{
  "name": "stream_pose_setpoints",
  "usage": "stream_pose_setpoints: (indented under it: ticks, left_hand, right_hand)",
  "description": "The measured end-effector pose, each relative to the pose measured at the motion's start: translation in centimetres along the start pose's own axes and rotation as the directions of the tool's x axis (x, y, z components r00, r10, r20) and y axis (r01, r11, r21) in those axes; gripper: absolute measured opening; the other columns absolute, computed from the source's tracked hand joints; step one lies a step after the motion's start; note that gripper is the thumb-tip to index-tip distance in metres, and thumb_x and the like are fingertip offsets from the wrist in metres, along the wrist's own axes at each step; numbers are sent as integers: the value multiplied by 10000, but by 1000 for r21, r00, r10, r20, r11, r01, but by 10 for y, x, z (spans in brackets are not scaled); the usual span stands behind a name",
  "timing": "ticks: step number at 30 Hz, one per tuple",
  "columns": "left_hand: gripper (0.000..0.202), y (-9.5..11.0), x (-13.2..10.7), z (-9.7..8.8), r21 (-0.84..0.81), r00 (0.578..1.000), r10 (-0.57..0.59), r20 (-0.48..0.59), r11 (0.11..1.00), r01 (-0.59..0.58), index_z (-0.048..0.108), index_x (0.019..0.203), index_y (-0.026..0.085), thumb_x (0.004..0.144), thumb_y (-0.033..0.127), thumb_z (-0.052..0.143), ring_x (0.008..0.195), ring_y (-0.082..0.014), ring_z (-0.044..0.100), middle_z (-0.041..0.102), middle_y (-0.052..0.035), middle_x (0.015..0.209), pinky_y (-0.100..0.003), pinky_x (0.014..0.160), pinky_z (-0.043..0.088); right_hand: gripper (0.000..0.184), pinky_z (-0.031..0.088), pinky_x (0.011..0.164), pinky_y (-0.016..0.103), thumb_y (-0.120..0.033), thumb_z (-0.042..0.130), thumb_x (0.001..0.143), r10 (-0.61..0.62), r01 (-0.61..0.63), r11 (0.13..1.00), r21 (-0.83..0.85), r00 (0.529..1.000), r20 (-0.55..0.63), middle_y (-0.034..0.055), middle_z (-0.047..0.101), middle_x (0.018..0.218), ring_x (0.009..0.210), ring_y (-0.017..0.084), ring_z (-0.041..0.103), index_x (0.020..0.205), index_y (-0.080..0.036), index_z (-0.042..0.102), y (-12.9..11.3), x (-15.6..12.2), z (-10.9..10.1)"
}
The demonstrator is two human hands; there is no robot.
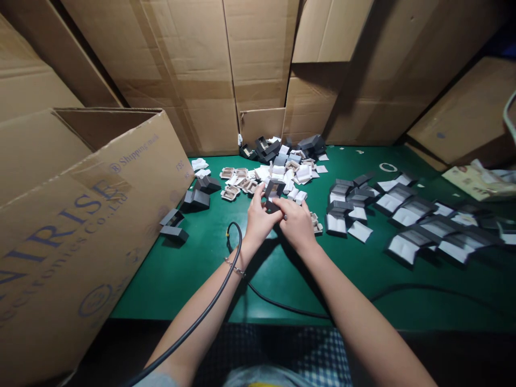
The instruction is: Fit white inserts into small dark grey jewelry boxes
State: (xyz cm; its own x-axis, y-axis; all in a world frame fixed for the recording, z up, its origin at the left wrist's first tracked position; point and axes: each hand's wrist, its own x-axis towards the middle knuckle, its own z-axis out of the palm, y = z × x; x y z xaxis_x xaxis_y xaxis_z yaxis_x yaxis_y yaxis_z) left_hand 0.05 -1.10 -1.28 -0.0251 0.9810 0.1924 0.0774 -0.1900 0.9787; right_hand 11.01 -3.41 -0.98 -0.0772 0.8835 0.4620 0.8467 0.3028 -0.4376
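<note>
Between my two hands is a small black hinged box (pixel 274 189), its lid raised and a pale lining showing. My left hand (pixel 258 214) wraps its left side, thumb at the front. Fingers of my right hand (pixel 296 219) press on its lower right front. Just beyond lies a heap of white inserts (pixel 278 172) and beige tray-like pieces (pixel 230 192). Several open black boxes with white linings (pixel 337 223) stand to the right of my right hand. Other black boxes (pixel 196 200) lie to the left.
A large printed cardboard carton (pixel 133 177) stands at the left, and more cardboard (pixel 193 64) walls the back. A black cable (pixel 209 306) runs over my left forearm and across the green table (pixel 290 290). Papers (pixel 479 180) lie at the far right.
</note>
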Motion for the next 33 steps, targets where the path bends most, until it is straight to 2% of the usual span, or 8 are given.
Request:
stream_pose_setpoints:
  ticks: [10, 17, 23, 25, 28, 33]
  left_hand:
    - [828, 2, -2, 2, -59, 1000, 5, -6, 998, -5, 396, 1342, 223, 588, 178, 735, 1141, -229, 520, 454, -121, 1341, -315, 914, 477]
    - [898, 1, 4, -2, -153, 999, -47, 5, 987, 47, 344, 1379, 244, 585, 198, 761, 980, -173, 588, 464, -122, 1320, -289, 848, 498]
    - [894, -5, 6, -1, -87, 1000, -25, 6, 996, 25, 370, 1363, 228, 560, 181, 759, 952, -167, 594, 455, -125, 1321, -303, 842, 507]
    - [870, -6, 5, 0, -75, 1000, -19, 5, 997, 19, 379, 1355, 224, 569, 180, 750, 931, -164, 598, 455, -128, 1314, -315, 832, 514]
    - [855, -4, 3, 1, -51, 1000, -9, -3, 999, 9, 384, 1350, 224, 575, 180, 742, 996, -188, 580, 446, -131, 1318, -324, 849, 510]
    - [881, -2, 1, 1, -35, 1000, 5, -30, 999, -6, 360, 1370, 210, 574, 177, 735, 1067, -218, 555, 438, -144, 1323, -331, 866, 507]
  right_hand:
    - [433, 260, 1078, 516, -57, 402, 777, -9, 9, 1000, -13, 999, -32, 64, 687, 1099, 1051, 224, 596, 1088, -236, 644, -1, -1, -1]
    - [469, 223, 1091, 532, -68, 417, 780, -52, 50, 998, -30, 997, -65, 89, 638, 1202, 1125, 237, 557, 1180, -230, 601, 1, 0, 0]
    - [390, 259, 1059, 554, -89, 424, 771, 10, -9, 999, 54, 1000, -21, 71, 683, 1104, 1039, 238, 594, 1066, -221, 640, 5, 1, 1]
    - [383, 245, 1065, 554, -88, 423, 765, 9, -8, 998, 58, 1000, -9, 67, 688, 1079, 1014, 234, 599, 1051, -220, 641, 5, 1, 1]
    - [369, 203, 1088, 550, -86, 418, 768, 6, -5, 999, 53, 1000, -12, 52, 695, 1048, 995, 227, 604, 1022, -227, 645, 5, 1, 0]
    - [416, 181, 1095, 561, -83, 410, 774, 22, -21, 999, 40, 999, -29, 60, 665, 1151, 1087, 232, 573, 1091, -238, 631, 2, 0, 0]
